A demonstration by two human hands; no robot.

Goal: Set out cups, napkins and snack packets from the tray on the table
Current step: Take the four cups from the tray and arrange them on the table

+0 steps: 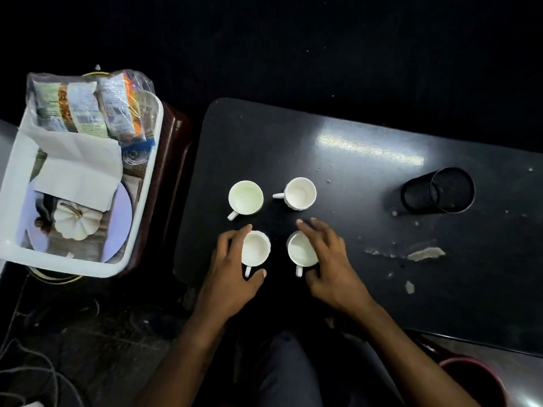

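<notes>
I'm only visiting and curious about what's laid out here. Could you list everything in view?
cups: four, white, two by two on the table
table: one, dark, scuffed, centre and right
pen holder: one, black mesh, on its side at the table's right
tray: one, white, at left on a stool
stool: one, brown, under the tray
snack packets: several, mixed colours, at the tray's far end
clear bag: one, around the packets
napkins: a few, white, in the tray
container: one, red, lower right, mostly cut off
left hand: grips the near left cup
right hand: over the near right cup; grip unclear
</notes>
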